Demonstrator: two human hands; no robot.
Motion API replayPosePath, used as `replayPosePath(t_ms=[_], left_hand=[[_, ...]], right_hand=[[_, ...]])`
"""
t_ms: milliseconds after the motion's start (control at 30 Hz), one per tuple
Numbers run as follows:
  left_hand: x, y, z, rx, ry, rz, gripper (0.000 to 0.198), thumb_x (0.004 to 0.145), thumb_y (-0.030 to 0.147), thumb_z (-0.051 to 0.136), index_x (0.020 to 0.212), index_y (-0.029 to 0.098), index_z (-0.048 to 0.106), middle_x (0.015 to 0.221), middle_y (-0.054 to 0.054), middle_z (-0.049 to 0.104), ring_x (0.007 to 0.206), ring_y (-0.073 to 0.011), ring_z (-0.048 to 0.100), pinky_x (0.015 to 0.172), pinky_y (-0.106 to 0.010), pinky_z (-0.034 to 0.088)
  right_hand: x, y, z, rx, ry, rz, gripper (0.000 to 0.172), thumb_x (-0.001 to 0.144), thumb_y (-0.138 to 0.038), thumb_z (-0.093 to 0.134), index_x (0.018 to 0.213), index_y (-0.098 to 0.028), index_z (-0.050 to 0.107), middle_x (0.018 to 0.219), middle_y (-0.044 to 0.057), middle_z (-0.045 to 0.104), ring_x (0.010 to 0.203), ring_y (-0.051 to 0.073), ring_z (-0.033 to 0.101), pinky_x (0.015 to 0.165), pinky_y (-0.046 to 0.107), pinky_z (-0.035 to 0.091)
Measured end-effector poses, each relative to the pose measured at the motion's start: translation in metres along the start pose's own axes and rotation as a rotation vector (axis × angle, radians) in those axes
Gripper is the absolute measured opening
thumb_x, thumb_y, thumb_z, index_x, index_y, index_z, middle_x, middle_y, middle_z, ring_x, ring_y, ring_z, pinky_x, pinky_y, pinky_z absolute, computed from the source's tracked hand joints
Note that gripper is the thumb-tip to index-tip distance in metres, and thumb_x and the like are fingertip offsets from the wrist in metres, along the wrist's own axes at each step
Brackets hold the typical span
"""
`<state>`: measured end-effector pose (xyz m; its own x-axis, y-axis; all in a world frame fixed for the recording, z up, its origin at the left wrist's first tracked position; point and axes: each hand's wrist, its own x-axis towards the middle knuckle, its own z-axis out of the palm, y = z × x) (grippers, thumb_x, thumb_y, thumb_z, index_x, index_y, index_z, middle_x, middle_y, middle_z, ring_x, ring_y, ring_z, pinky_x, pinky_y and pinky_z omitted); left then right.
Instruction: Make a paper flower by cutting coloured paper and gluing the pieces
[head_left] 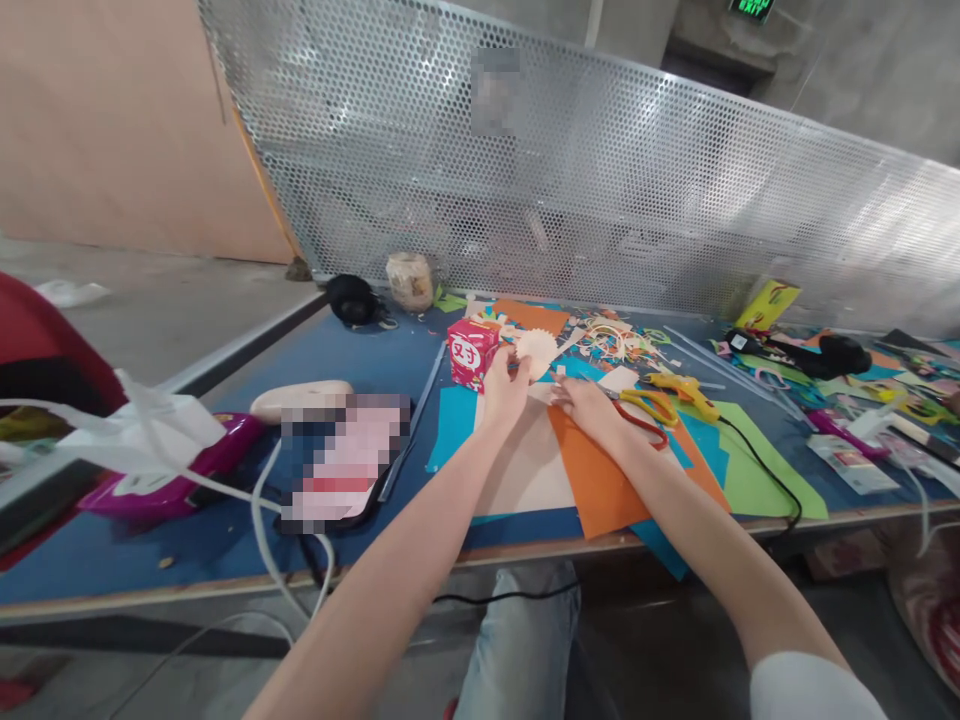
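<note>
My left hand [504,385] is raised a little above the table and pinches a round cream paper cut-out with a scalloped edge [537,350]. My right hand [589,408] lies on the orange paper sheet [600,480] with its fingers curled; what they hold, if anything, is hidden. Red-handled scissors [637,418] lie just right of that hand. A beige sheet [525,470] sits under both hands. A red and white carton [471,352] stands just left of the cut-out.
A yellow glue gun [679,388] with a black cord lies right of the scissors. Green [757,470] and blue sheets and paper scraps [619,340] cover the blue table [150,560]. A perforated metal screen [600,180] backs the table. A magenta object [161,490] and white cables sit left.
</note>
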<state>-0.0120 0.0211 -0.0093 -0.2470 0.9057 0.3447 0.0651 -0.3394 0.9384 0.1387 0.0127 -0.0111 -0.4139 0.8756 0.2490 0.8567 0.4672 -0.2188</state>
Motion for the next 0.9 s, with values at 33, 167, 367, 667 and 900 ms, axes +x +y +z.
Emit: replayPosePath(t_ms=[33,167,367,667,900], left_hand=[[0.001,-0.002,0.0,0.013,0.0,0.016,0.017,0.078,0.025,0.049,0.093,0.017,0.05,0.091,-0.006,0.059,0.074,-0.0147,0.059,0.064,-0.028,0.052],[0.002,-0.007,0.0,0.065,-0.005,0.07,0.018,0.078,0.026,0.05,0.093,0.017,0.05,0.091,-0.006,0.06,0.081,-0.0161,0.059,0.074,-0.031,0.051],[0.002,-0.011,-0.002,0.059,-0.035,0.059,0.021,0.077,0.029,0.051,0.093,0.017,0.05,0.089,-0.005,0.058,0.073,-0.0142,0.06,0.067,-0.029,0.053],[-0.007,-0.004,0.002,-0.203,0.008,-0.248,0.015,0.076,0.019,0.051,0.091,0.016,0.048,0.093,-0.006,0.057,0.073,-0.0157,0.062,0.055,-0.031,0.056],[-0.011,-0.004,-0.003,0.009,0.076,-0.216,0.016,0.075,0.02,0.052,0.09,0.016,0.05,0.089,-0.007,0.06,0.075,-0.0165,0.062,0.065,-0.033,0.053]], right_hand=[[0.0,-0.002,-0.001,0.004,-0.004,0.004,0.042,0.083,-0.015,0.048,0.125,-0.013,0.046,0.11,0.012,0.063,0.103,0.019,0.059,0.09,0.03,0.043],[-0.002,-0.01,-0.005,-0.012,-0.02,0.031,0.04,0.084,-0.014,0.044,0.124,-0.016,0.048,0.107,0.01,0.065,0.099,0.018,0.061,0.083,0.026,0.045],[0.0,-0.02,-0.009,-0.159,-0.029,0.005,0.034,0.087,-0.019,0.04,0.117,-0.019,0.055,0.102,0.009,0.066,0.094,0.02,0.06,0.082,0.029,0.042],[0.002,-0.02,-0.009,-0.161,0.024,0.029,0.032,0.084,-0.022,0.045,0.114,-0.024,0.055,0.097,0.007,0.063,0.1,0.02,0.053,0.081,0.028,0.041],[0.003,-0.024,-0.006,-0.18,0.029,0.111,0.033,0.081,-0.03,0.05,0.114,-0.026,0.056,0.098,0.005,0.066,0.097,0.021,0.057,0.082,0.033,0.038]])
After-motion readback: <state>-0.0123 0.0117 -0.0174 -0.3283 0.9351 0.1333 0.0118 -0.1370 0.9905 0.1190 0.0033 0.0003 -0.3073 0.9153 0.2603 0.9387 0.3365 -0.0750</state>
